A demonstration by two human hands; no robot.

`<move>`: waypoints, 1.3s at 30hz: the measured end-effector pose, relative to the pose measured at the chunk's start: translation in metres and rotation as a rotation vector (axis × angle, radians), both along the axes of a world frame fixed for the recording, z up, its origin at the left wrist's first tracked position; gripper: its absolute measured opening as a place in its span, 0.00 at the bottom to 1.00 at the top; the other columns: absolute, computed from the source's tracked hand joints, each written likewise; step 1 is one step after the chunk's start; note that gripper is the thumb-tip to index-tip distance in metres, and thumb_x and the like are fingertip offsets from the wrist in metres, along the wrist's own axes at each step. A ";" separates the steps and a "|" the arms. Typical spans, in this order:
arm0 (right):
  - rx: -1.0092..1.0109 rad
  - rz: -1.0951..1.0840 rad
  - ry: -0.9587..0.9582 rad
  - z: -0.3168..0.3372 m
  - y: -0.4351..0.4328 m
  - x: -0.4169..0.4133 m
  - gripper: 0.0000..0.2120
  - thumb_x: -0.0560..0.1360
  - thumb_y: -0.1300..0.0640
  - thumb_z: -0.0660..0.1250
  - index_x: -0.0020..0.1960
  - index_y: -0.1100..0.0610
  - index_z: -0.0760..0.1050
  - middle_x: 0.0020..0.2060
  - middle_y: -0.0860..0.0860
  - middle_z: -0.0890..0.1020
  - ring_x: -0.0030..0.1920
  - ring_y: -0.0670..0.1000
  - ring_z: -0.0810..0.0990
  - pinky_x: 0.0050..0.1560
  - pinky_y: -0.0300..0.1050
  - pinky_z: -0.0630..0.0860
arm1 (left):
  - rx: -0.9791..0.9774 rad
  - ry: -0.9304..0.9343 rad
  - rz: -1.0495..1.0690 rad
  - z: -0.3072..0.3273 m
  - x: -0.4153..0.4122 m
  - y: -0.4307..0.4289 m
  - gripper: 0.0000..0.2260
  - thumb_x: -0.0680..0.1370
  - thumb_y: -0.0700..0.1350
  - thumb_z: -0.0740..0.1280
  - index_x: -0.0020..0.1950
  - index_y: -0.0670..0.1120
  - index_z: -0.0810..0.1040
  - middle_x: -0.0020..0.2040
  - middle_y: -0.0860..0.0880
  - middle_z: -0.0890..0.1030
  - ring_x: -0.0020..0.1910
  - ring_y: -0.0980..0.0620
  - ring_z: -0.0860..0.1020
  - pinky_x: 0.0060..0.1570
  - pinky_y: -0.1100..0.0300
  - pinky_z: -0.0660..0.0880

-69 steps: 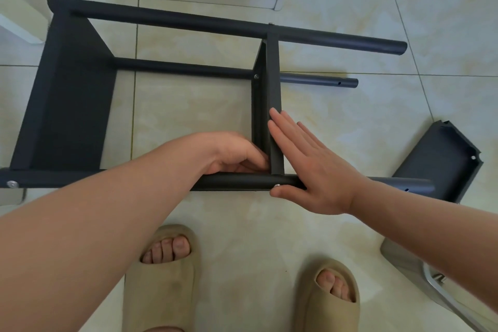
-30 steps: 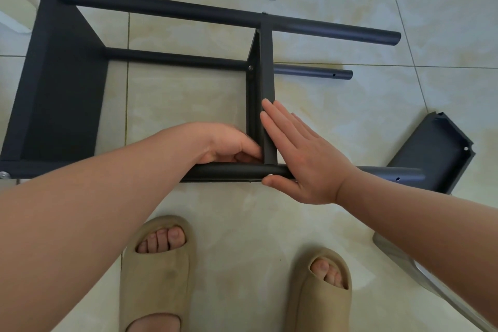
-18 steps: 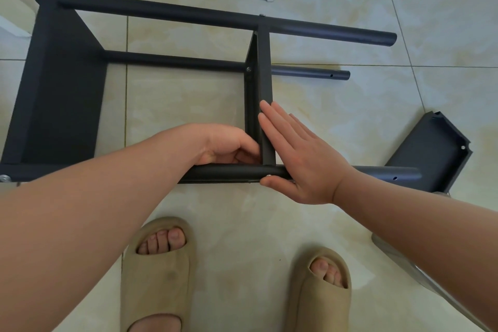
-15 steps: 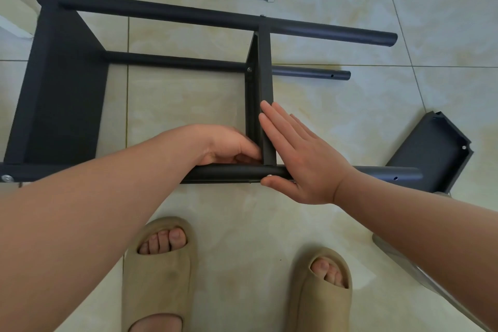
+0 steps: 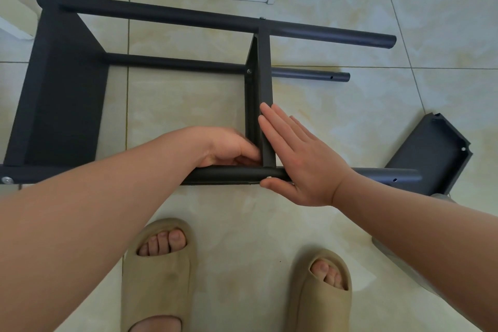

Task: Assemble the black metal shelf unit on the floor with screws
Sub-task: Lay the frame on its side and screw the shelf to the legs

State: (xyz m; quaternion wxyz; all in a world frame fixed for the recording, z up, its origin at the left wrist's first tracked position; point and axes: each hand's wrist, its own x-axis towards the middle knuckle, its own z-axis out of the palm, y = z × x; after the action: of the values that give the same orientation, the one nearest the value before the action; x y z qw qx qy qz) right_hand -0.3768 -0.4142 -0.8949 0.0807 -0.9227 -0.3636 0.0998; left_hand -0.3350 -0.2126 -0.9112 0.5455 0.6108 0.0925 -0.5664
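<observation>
The black metal shelf unit (image 5: 64, 94) lies on its side on the tiled floor, with round poles running left to right. A middle shelf panel (image 5: 262, 89) stands edge-on between the poles. My right hand (image 5: 301, 159) lies flat with straight fingers against that panel's right face, thumb under the near pole (image 5: 231, 174) beside a silver screw head (image 5: 268, 177). My left hand (image 5: 226, 147) reaches in on the panel's left side at the corner with the near pole, fingers curled against the panel; what they hold is hidden.
A loose black shelf panel (image 5: 431, 153) lies on the floor at the right, past the near pole's end. Two feet in beige slippers (image 5: 159, 272) stand just in front of the frame. A pale object (image 5: 398, 259) sits at the right edge under my forearm.
Both hands have stayed at the same corner of the middle panel. Only the view has shifted slightly.
</observation>
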 end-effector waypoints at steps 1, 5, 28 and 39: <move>0.005 0.000 -0.002 0.000 0.000 0.000 0.45 0.80 0.32 0.52 0.82 0.64 0.47 0.82 0.59 0.47 0.82 0.57 0.43 0.80 0.60 0.54 | -0.003 -0.006 0.000 -0.001 0.000 0.000 0.05 0.78 0.37 0.67 0.48 0.39 0.83 0.43 0.41 0.85 0.42 0.46 0.84 0.50 0.52 0.80; 0.010 0.003 -0.012 -0.001 0.000 0.000 0.45 0.80 0.33 0.53 0.82 0.65 0.48 0.82 0.59 0.47 0.82 0.58 0.44 0.79 0.61 0.56 | -0.026 0.058 -0.005 -0.001 0.000 0.002 0.06 0.78 0.37 0.66 0.48 0.40 0.83 0.44 0.41 0.85 0.44 0.45 0.82 0.55 0.51 0.78; -0.019 0.005 -0.033 -0.001 0.000 0.000 0.44 0.80 0.33 0.53 0.82 0.64 0.48 0.82 0.59 0.47 0.82 0.58 0.44 0.80 0.60 0.54 | -0.020 0.041 -0.037 0.002 0.002 0.001 0.06 0.79 0.39 0.66 0.47 0.40 0.83 0.41 0.43 0.84 0.39 0.48 0.83 0.44 0.56 0.79; -0.031 0.012 -0.036 -0.001 0.000 0.000 0.44 0.81 0.32 0.52 0.82 0.65 0.48 0.82 0.60 0.47 0.82 0.58 0.43 0.80 0.60 0.54 | -0.067 0.099 -0.037 0.003 0.001 0.002 0.10 0.80 0.37 0.62 0.44 0.41 0.83 0.40 0.43 0.84 0.38 0.48 0.82 0.44 0.57 0.79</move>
State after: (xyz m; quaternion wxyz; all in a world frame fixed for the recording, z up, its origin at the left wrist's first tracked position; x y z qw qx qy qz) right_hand -0.3771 -0.4141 -0.8962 0.0591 -0.9233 -0.3688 0.0892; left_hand -0.3345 -0.2109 -0.9078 0.5497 0.5652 0.0889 -0.6086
